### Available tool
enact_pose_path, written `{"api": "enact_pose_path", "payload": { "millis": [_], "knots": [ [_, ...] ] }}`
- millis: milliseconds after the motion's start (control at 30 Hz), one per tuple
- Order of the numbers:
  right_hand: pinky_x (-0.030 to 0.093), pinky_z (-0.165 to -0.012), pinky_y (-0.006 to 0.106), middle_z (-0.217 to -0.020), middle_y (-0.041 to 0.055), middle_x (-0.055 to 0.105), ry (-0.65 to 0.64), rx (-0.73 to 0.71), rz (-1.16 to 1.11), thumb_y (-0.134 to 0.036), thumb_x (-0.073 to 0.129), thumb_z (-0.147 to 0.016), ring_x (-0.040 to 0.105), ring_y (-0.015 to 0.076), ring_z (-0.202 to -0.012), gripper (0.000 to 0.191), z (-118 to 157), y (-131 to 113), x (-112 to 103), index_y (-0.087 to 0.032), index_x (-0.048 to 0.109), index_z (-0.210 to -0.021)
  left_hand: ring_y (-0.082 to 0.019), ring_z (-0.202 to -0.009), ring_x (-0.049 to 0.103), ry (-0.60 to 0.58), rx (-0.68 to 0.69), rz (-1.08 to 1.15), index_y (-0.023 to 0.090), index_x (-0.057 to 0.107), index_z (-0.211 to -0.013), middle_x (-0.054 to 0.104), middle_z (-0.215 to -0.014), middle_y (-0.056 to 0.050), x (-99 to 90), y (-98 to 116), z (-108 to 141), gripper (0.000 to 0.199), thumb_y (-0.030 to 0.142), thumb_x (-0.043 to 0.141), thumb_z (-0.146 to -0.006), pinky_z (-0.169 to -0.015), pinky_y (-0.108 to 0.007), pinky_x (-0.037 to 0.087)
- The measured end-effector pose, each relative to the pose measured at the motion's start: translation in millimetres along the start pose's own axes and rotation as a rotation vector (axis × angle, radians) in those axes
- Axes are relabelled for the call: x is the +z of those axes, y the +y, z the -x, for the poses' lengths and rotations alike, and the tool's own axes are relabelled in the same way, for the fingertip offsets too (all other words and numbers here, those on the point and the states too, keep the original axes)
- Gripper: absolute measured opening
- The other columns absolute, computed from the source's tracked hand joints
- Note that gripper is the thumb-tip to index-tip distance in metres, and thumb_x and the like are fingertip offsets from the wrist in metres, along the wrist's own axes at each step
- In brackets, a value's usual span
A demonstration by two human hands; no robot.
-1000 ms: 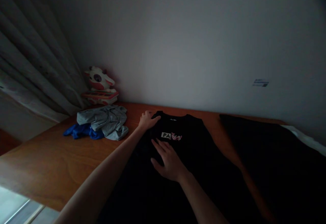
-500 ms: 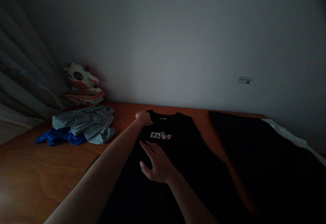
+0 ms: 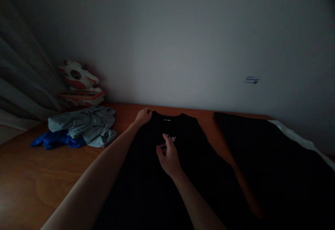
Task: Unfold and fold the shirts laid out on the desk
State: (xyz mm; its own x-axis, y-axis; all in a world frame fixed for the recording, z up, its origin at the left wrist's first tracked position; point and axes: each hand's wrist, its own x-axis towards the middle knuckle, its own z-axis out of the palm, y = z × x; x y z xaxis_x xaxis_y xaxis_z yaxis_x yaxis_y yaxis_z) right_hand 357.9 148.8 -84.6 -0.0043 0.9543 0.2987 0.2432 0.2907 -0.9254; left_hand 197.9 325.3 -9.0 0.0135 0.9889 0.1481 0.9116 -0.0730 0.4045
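Note:
A black T-shirt [image 3: 193, 142] lies spread out, its neckline toward the wall and a small print on its chest. My left hand [image 3: 143, 116] is at the shoulder left of the neckline, fingers closed on the fabric's edge. Over the chest is my right hand [image 3: 169, 158], index finger stretched forward and thumb apart. It covers much of the print and holds nothing. Whether its fingertips touch the cloth is hard to see in the dim light.
A grey garment [image 3: 86, 125] lies crumpled over a blue cloth [image 3: 57, 140] on the wooden surface [image 3: 34, 174]. Behind them stands a cow-shaped toy [image 3: 81, 83]. Another dark garment [image 3: 264, 153] with a white edge lies right. A wall [image 3: 178, 48] closes the back; a curtain [image 3: 21, 76] hangs left.
My right hand has shifted right and a little forward, now covering the print's left part. My left hand has moved slightly left and up at the shirt's shoulder. The view has shifted slightly.

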Motion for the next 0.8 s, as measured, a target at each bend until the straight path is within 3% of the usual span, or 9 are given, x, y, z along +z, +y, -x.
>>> {"api": "enact_pose_path", "payload": {
  "millis": [133,233,333,467,567,667,800],
  "knots": [
    [0.056,-0.095,0.045,-0.132,0.0191,0.062,0.047,-0.090,0.200,-0.027,0.053,-0.088,0.066,0.0230,-0.094,0.056,3,-1,0,-0.015,0.053,-0.142,-0.023,-0.126,0.062,-0.027,0.156,-0.034,0.015,0.064,-0.128,0.068,-0.133,-0.013,11.2,-10,43,0.041,0.022,0.039,-0.097,-0.110,-0.033,0.044],
    [0.050,-0.104,0.051,-0.130,0.0208,0.063,0.058,-0.127,0.370,-0.025,0.051,-0.088,0.062,0.0306,-0.115,0.053,5,-2,-1,-0.012,0.055,-0.140,-0.026,-0.139,0.053,-0.102,0.248,-0.066,0.013,0.060,-0.135,0.061,-0.145,-0.015,24.4,-22,75,0.046,0.030,0.041,-0.097,-0.118,-0.038,0.037],
    [0.047,-0.106,0.055,-0.132,0.0211,0.062,0.054,-0.148,0.492,-0.024,0.053,-0.087,0.055,0.0344,-0.128,0.053,7,0,-1,-0.013,0.057,-0.138,-0.030,-0.153,0.032,-0.152,0.304,-0.163,0.011,0.049,-0.148,0.042,-0.161,-0.017,36.0,-30,93,0.057,0.040,0.039,-0.099,-0.124,-0.047,0.025],
    [0.048,-0.105,0.052,-0.133,0.0185,0.062,0.072,-0.163,0.533,-0.025,0.053,-0.088,0.056,0.0322,-0.126,0.052,7,3,-4,-0.015,0.055,-0.140,-0.031,-0.156,0.021,-0.186,0.254,-0.286,0.012,0.037,-0.157,0.027,-0.167,-0.017,39.7,-27,95,0.064,0.046,0.030,-0.103,-0.125,-0.052,0.019],
    [0.048,-0.105,0.050,-0.133,0.0193,0.061,0.093,-0.181,0.563,-0.024,0.052,-0.089,0.055,0.0321,-0.126,0.051,7,3,-8,-0.013,0.055,-0.139,-0.031,-0.155,0.024,-0.162,0.228,-0.296,0.010,0.038,-0.156,0.028,-0.166,-0.018,38.2,-20,94,0.064,0.046,0.030,-0.103,-0.125,-0.052,0.019],
    [0.051,-0.100,0.048,-0.126,0.0185,0.063,0.094,-0.172,0.611,-0.023,0.054,-0.088,0.059,0.0316,-0.116,0.041,6,1,-11,-0.014,0.062,-0.128,-0.030,-0.154,0.027,-0.121,0.293,-0.282,0.013,0.043,-0.154,0.032,-0.165,-0.016,38.6,-18,94,0.060,0.043,0.032,-0.103,-0.126,-0.049,0.018],
    [0.051,-0.095,0.046,-0.122,0.0166,0.063,0.081,-0.163,0.638,-0.022,0.057,-0.088,0.061,0.0298,-0.108,0.032,7,-2,-11,-0.016,0.066,-0.118,-0.030,-0.156,0.024,-0.171,0.304,-0.277,0.016,0.041,-0.155,0.031,-0.166,-0.014,41.3,-20,88,0.062,0.048,0.032,-0.103,-0.125,-0.049,0.018]
  ]
}}
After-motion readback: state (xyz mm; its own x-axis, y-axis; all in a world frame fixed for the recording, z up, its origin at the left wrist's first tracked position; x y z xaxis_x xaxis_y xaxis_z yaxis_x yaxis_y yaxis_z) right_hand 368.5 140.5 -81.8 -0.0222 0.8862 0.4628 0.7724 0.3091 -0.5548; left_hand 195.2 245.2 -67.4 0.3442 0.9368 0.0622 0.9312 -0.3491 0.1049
